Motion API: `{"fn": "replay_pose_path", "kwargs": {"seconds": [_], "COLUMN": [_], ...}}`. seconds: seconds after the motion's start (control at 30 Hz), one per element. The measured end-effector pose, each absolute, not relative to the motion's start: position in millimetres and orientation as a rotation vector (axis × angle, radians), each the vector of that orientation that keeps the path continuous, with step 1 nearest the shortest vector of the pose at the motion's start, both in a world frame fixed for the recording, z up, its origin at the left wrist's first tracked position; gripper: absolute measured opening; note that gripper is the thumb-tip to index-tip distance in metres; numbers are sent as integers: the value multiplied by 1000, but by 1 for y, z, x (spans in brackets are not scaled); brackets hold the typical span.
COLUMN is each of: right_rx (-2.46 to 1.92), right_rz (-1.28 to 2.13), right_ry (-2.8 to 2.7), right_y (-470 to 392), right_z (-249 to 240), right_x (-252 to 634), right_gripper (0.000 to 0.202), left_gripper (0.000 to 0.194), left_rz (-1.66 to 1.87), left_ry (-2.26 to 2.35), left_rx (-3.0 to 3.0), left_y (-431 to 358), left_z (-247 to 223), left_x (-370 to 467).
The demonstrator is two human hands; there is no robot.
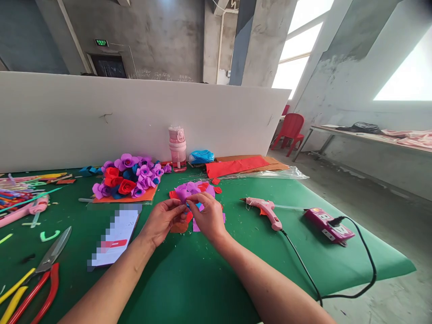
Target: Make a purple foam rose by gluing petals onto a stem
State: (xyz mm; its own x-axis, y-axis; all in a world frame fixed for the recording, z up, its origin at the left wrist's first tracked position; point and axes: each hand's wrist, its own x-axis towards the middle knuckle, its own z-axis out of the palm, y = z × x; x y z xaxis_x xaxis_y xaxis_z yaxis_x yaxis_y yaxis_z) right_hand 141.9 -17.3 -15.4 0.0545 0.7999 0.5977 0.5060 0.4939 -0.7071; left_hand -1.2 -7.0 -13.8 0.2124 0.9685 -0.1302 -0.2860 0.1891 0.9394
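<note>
My left hand (164, 220) and my right hand (207, 216) meet in the middle over the table, thumbs and fingertips pinched together. A small blue paper piece (187, 205) shows between the fingertips, mostly covered by them. Right behind and beneath the hands lies a pile of cut paper petals (193, 189) in purple, red and blue; my fingers hide part of it. Loose red petals (218, 190) lie at its right edge. A bunch of finished paper flowers (130, 177), purple, red and blue, rests to the left on orange paper.
Right of my hands lies a pink glue gun (263, 209), its cable running to a magenta power strip (329, 225). On the left are a phone (116, 236), large scissors (50, 258) and many coloured sticks (20, 191). A pink bottle (177, 150) stands before a white board (135, 117).
</note>
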Motion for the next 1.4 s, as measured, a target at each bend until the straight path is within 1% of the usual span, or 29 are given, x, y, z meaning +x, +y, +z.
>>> {"fn": "replay_pose_path", "kwargs": {"seconds": [0.13, 0.23, 0.37, 0.47, 0.53, 0.63, 0.73, 0.8, 0.87, 0.97, 1.17, 1.4], "right_rx": [-1189, -1138, -890, -680, -635, -757, -930, -969, -962, -950, -901, -943], "right_rz": [253, 295, 475, 639, 711, 773, 857, 953, 1021, 1033, 1054, 966], "right_ry": [-1628, -1624, -1718, -1900, -1902, -1670, -1388, -1289, -1267, -1280, -1303, -1340], "right_y": [-17, -18, -27, -36, -37, -29, -14, -5, -1, -2, -4, -8], "right_z": [-15, -14, -9, -4, -4, -6, -14, -19, -23, -25, -27, -25], "right_x": [142, 141, 140, 138, 136, 137, 142, 146, 147, 146, 142, 142], "right_gripper": [10, 8, 7, 12, 13, 12, 18, 21, 23, 24, 22, 15], "left_gripper": [27, 27, 29, 29, 30, 31, 30, 29, 28, 28, 30, 31], "left_rz": [1080, 1099, 1140, 1165, 1202, 1223, 1175, 1153, 1146, 1156, 1177, 1182], "left_ry": [919, 915, 945, 962, 966, 970, 968, 951, 938, 949, 982, 1006], "left_rx": [946, 936, 922, 947, 950, 952, 973, 978, 974, 958, 923, 909], "left_y": [-7, -6, -3, -2, -2, -3, -5, -7, -8, -10, -11, -12], "left_z": [-14, -13, -12, -11, -11, -10, -9, -9, -9, -9, -6, -6], "left_x": [-1, -2, -6, -8, -9, -8, -6, -4, -2, 1, 3, 4]}}
